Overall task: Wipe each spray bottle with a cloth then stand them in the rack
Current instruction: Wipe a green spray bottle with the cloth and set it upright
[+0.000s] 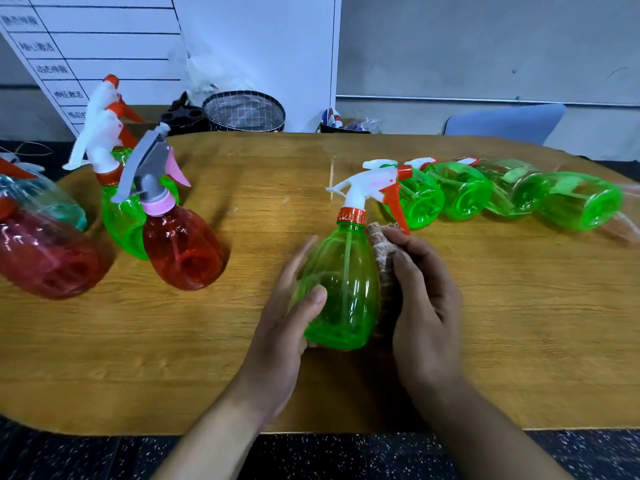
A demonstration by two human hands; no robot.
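Head view, left hand [277,327] grasping translucent green plastic spray bottle [341,289], thumb across its near face, right hand [424,303] fingers pressing tan cloth [382,251] against bottle's right side.

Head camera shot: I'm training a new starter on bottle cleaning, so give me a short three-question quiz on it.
1. True or false: the cloth is pressed against the held green bottle by the right hand.
2. Which hand steadies that bottle's body? A) left hand B) right hand C) neither
3. Fill in: the four green bottles to the right on the wooden table are lying on their ____.

Key: 1 true; 2 A; 3 sides.
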